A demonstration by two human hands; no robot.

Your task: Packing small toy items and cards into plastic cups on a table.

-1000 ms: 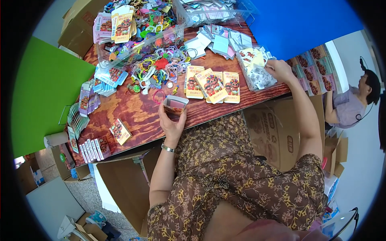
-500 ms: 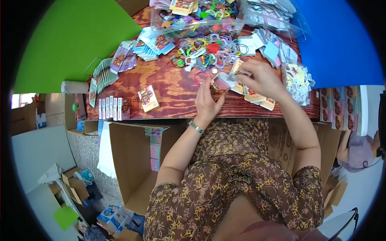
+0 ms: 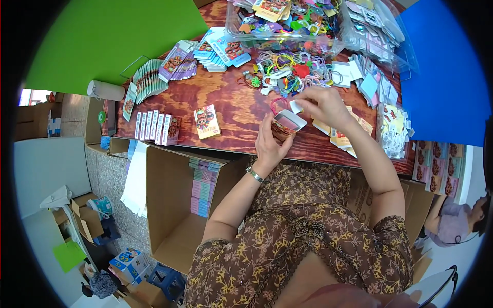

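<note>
My left hand (image 3: 269, 143) grips a small open carton (image 3: 288, 124), its mouth tilted upward and a pinkish inside showing. Just beyond it, my right hand (image 3: 326, 107) is closed in a pinch over a small white piece (image 3: 296, 106), apart from the carton. A pink elastic band (image 3: 278, 104) lies on the table behind the carton. Under my right wrist are several flat yellow cartons (image 3: 341, 137). Farther back sits a pile of coloured elastic bands with charms (image 3: 292, 69).
One yellow carton (image 3: 206, 122) lies left of my hands, beside a row of filled-looking boxes (image 3: 156, 128). Fanned flat cartons (image 3: 149, 82) line the far left. Clear bins (image 3: 287, 38) stand at the back; a bag of printed pieces (image 3: 393, 128) is at right. An open cardboard box (image 3: 174, 215) stands below the table.
The view has shifted, so the table sits farther right. My right hand has drawn back slightly from the carton, whose mouth now shows more openly. My left hand keeps its grip.
</note>
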